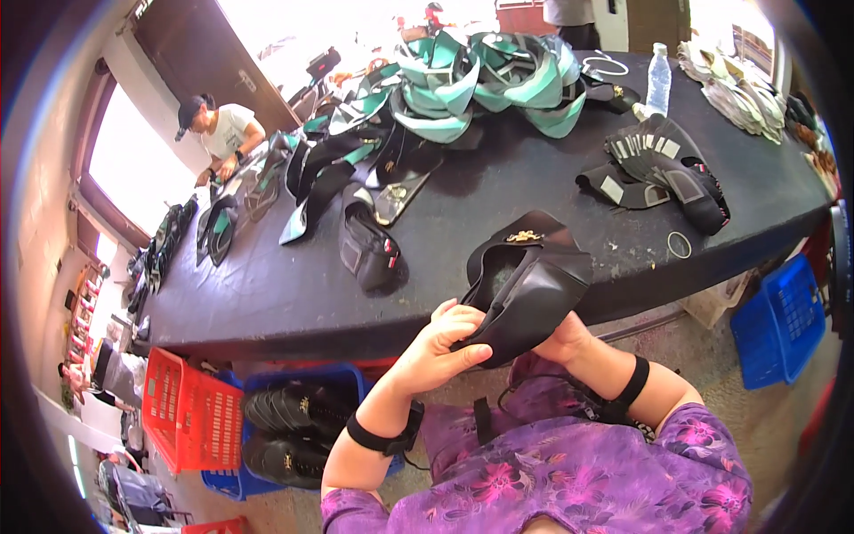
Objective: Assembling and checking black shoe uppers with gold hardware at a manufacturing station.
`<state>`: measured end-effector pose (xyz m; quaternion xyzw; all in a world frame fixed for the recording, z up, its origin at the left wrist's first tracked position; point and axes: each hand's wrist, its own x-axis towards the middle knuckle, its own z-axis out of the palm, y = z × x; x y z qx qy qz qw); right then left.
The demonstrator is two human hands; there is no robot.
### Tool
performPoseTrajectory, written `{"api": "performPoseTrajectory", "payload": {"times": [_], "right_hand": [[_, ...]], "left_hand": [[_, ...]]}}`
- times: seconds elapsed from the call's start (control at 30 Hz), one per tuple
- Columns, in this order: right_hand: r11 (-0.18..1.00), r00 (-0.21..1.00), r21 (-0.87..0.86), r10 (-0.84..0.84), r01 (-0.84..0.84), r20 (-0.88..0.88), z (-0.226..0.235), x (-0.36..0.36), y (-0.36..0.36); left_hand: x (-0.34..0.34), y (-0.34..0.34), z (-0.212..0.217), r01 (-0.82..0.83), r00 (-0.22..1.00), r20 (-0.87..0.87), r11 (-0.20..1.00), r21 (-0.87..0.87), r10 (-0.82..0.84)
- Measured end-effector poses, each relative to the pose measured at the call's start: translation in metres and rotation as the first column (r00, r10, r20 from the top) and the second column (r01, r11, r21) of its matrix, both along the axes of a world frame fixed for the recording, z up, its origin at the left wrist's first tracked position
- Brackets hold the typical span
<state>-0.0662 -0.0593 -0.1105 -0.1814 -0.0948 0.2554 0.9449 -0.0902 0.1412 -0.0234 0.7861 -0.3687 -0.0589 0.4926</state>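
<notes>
Both hands hold a black leather shoe upper with a gold ornament, raised at the near edge of the table. My left hand grips its left side, thumb along the lower edge and fingers at the opening. Around the lower right side is my right hand, its fingers partly hidden behind the leather. On the table just beyond lies another black shoe upper with a small red and white tag. To the right rests a fanned stack of black shoe pieces with pale labels.
Teal and grey shoe uppers are heaped on the black table. A clear bottle stands behind a pale ring. Below are a red crate, a blue crate with black shoes and another blue crate. A person works far left.
</notes>
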Motion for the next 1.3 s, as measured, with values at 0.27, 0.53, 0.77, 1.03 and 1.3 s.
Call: {"api": "performPoseTrajectory", "payload": {"times": [0.27,0.53,0.77,1.03,1.3], "right_hand": [[0.992,0.996,-0.090,-0.088,0.090,0.030,0.015,-0.007,-0.017],[0.992,0.984,-0.061,-0.118,0.110,-0.137,0.011,-0.018,-0.024],[0.999,0.995,0.045,0.008,-0.013,0.104,0.021,-0.025,-0.031],[0.968,0.975,-0.210,-0.097,0.139,0.198,0.032,-0.026,-0.029],[0.935,0.979,-0.309,-0.132,0.174,0.152,0.039,-0.017,-0.021]], "left_hand": [[-0.005,0.004,-0.002,-0.040,0.999,0.001,0.999,0.028,0.040],[-0.013,-0.008,-0.013,-0.276,0.950,0.119,0.954,-0.120,0.290],[-0.013,-0.005,-0.027,-0.357,0.919,0.076,0.900,-0.251,0.386],[-0.019,-0.005,-0.029,-0.267,0.947,0.138,0.951,-0.157,0.289],[-0.028,-0.005,-0.044,-0.140,0.976,0.166,0.990,-0.024,0.142]]}}
